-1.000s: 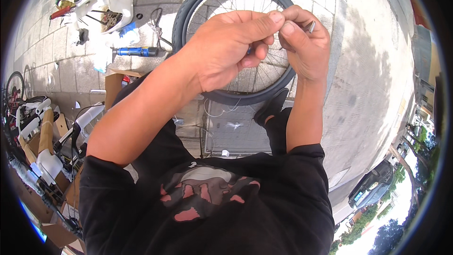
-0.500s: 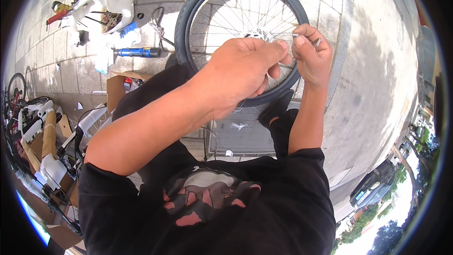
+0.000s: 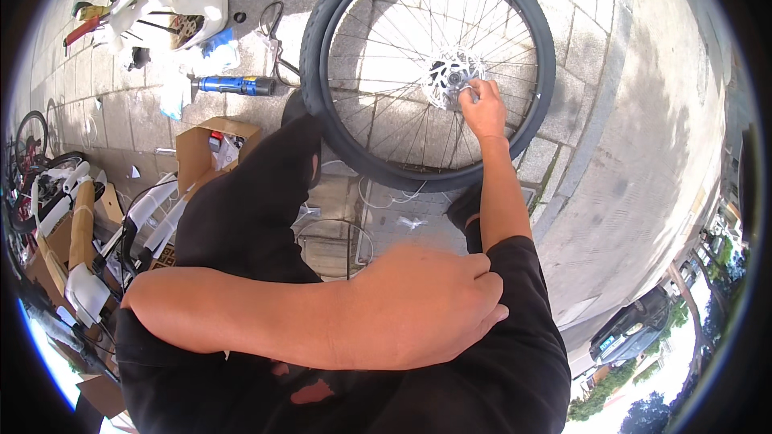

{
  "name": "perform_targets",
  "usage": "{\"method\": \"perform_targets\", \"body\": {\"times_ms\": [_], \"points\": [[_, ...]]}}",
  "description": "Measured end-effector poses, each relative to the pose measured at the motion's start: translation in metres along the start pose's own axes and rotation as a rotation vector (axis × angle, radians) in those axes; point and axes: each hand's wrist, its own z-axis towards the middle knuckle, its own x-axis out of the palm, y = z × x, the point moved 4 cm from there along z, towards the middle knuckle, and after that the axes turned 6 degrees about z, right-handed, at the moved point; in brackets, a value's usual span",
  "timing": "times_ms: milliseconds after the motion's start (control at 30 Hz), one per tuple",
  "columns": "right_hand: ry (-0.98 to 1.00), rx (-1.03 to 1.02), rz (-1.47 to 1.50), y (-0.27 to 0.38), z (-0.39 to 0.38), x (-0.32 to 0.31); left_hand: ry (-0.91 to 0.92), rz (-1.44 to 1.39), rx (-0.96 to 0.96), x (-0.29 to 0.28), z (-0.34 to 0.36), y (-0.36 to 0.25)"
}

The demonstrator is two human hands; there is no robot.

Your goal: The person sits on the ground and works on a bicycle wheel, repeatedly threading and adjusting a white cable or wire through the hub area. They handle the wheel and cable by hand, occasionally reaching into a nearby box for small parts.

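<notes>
A bicycle wheel [image 3: 541, 40] with a dark tyre lies flat on the paving, a silver disc rotor [image 3: 439, 63] at its hub. My right hand [image 3: 482, 114] is on the hub area just below the rotor's centre, fingers pinched round a small metal piece that is partly hidden. My left hand [image 3: 426, 305] is across my body near my lap, fingers curled; whether it holds anything is hidden.
Left of the wheel lie a blue-and-black pump-like cylinder [image 3: 229, 86], a white moulded piece [image 3: 207, 0] with tools and an open cardboard box [image 3: 195, 162]. Bike frames in wrapping [image 3: 84, 225] crowd the left edge. A parked car [image 3: 631, 321] is at lower right.
My hands have parted: the right has reached forward to the wheel's hub, while the left has come down and back toward my body. The whole wheel now shows.
</notes>
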Motion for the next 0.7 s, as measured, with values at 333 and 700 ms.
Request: {"method": "perform_targets", "body": {"times_ms": [333, 700], "points": [[-0.031, -0.055, 0.021, -0.001, 0.008, 0.006, 0.047, -0.004, 0.018, -0.003, 0.002, 0.001], [0.046, -0.048, -0.078, 0.009, 0.009, 0.007, 0.02, -0.015, 0.045, -0.006, 0.002, 0.002]]}}
